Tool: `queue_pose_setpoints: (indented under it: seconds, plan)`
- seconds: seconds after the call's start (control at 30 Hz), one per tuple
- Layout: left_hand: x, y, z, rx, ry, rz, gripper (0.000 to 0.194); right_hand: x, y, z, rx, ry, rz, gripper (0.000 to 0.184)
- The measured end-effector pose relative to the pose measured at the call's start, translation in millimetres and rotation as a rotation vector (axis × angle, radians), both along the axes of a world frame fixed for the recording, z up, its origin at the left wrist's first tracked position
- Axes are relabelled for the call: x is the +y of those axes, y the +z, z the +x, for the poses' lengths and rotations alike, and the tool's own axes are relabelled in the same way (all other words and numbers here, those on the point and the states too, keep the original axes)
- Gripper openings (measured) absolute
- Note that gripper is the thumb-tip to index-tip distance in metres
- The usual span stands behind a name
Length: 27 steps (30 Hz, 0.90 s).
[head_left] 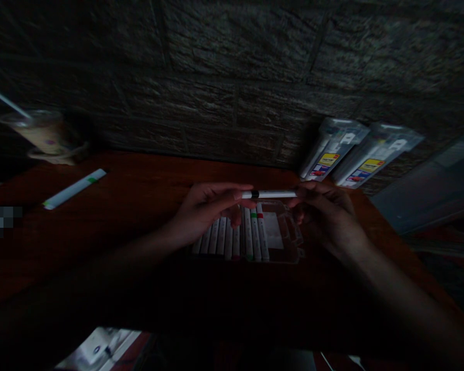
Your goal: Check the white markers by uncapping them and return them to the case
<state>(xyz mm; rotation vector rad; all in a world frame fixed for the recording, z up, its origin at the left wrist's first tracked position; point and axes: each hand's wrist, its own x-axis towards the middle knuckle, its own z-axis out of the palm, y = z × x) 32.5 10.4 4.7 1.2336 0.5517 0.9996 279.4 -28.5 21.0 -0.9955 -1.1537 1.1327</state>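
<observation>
A white marker with a black band (274, 194) lies level between my two hands, above an open clear plastic case (290, 256). My left hand (209, 206) pinches its left end between thumb and fingers. At its right end, the thumb and fingers of my right hand (327, 208) close around it. Below them, several white markers (224, 239) lie side by side in the case, some with green or red bands. On the case's right part a pale label or paper shows. My left hand hides the upper ends of some markers.
One white marker with a green band (75, 189) lies alone on the wooden table (139, 206) at the left. Behind it stands a plastic drink cup (42, 134) with a straw. Two clear marker cases (327, 149) stand against the brick wall (224, 103) at the back right. The scene is dim.
</observation>
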Motion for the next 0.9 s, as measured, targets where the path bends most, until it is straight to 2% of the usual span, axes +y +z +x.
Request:
queue_pose_setpoints:
  seconds: [0.1, 0.37, 0.57, 0.9]
  plan:
    - [0, -0.1, 1, 0.047, 0.001, 0.025, 0.028, -2, -2.2, 0, -0.071, 0.023, 0.051, 0.008]
    - [-6, 2.8, 6, 0.221, 0.039, 0.120, 0.024, -9, 1.2, -8, -0.457, 0.014, 0.183, 0.008]
    - [-7, -1.6, 6, 0.279, 0.027, 0.153, 0.021, -12, -0.4, -12, -0.586, -0.021, 0.324, 0.008]
    - [-17, -8.7, 9, 0.334, -0.002, 0.157, 0.023, -17, -9.3, -17, -0.755, -0.054, 0.473, 0.006]
